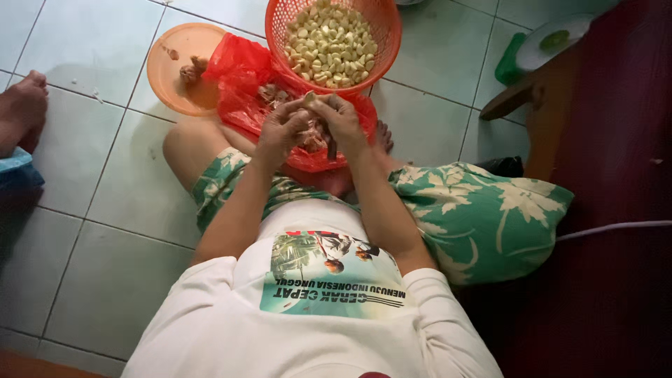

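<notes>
Both hands are pinching one garlic clove (309, 99) together: left hand (282, 131) and right hand (341, 120) fingers closed, above the red plastic bag (241, 77).

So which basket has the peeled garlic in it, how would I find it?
Start at the two hands, left hand and right hand, working over the red plastic bag on the tiled floor. Just beyond the bag sits a round orange mesh basket. Unlike the flat orange lid beside it, it is heaped with pale cloves.

Tiled floor (91, 210), orange basket (280, 28), orange lid (168, 77)
</notes>
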